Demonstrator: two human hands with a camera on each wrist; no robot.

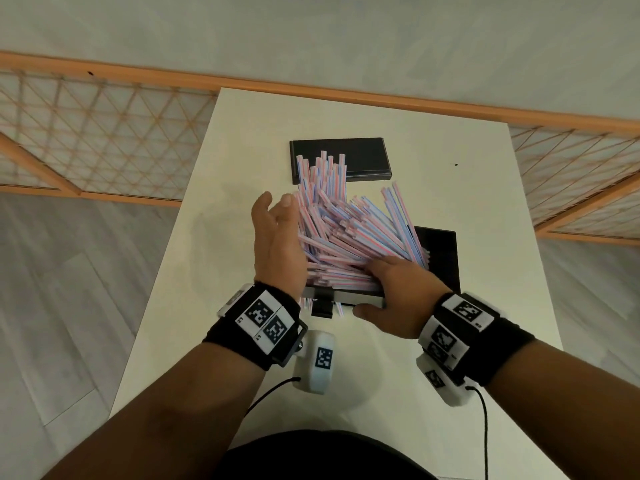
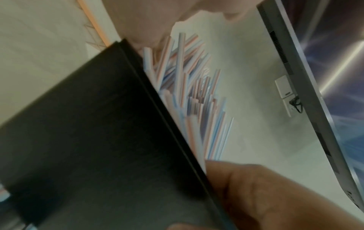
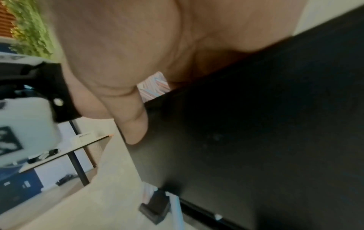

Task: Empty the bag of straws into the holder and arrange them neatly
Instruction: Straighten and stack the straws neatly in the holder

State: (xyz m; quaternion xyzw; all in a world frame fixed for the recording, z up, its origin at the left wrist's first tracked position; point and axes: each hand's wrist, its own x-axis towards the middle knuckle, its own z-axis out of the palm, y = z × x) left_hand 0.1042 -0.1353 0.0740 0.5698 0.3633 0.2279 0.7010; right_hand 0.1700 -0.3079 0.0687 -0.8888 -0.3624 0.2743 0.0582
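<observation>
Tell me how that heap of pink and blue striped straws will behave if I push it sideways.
The heap of pink and blue striped straws looks loose and fanned, so it would probably slide and scatter. Round tubes likely roll. Some already overhang the black holder.

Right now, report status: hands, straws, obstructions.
Left hand open, pressing the straws. Right hand gripping the black holder. Straws splayed, untidy. Black lid behind, not blocking.

This looks like an office or recording room. The left wrist view shows a large grey-framed monitor (image 2: 307, 87) with a lit screen beside a white wall socket (image 2: 286, 90), and the right wrist view shows a dark-legged desk (image 3: 65, 154) carrying small devices. A plain white table (image 1: 242, 237) stands on pale wood-plank flooring (image 1: 69, 289) before an orange-framed lattice screen (image 1: 97, 133).
</observation>
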